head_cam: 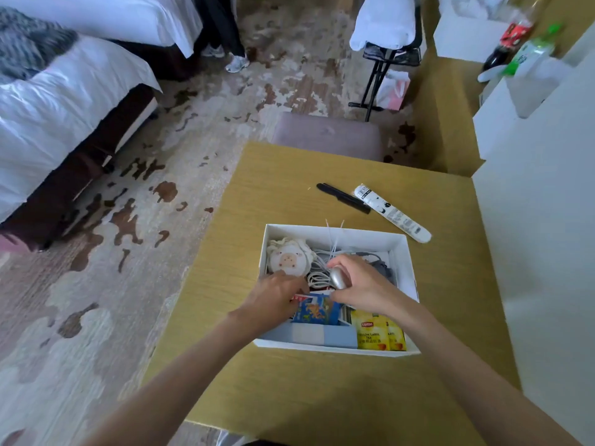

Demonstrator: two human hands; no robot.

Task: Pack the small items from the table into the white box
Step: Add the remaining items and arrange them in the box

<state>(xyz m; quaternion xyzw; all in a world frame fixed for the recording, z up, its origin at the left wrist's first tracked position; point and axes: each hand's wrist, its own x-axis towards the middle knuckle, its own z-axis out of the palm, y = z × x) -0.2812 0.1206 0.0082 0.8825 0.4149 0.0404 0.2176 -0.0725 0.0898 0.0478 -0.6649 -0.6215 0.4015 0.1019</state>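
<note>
Left hand (277, 296) and right hand (362, 289) nearly touch, fingers curled, arms outstretched.

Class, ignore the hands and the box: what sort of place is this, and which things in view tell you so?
Most likely a hotel room: two white-sheeted beds side by side, a folding luggage rack, and patterned carpet across the floor.
</note>
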